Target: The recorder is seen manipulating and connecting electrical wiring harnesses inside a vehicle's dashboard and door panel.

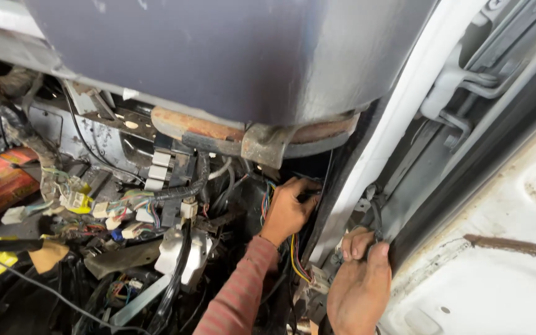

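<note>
My left hand [288, 209], in a red striped sleeve, reaches into a dark gap under the grey dashboard [231, 56]. Its fingertips are curled out of sight in the gap, beside a bundle of coloured wires [267, 201]. More coloured wires [298, 260] run down below its wrist. My right hand [361, 286] is lower right at the white door pillar [392, 142], fingers closed around a black cable [376, 218] that rises along the pillar.
Left of the hands hangs a tangle of wiring with white and yellow connectors [79, 201] and a black corrugated hose [184, 189]. A rusty metal bracket [267, 144] sits above my left hand. The white door sill panel [497, 279] lies at the right.
</note>
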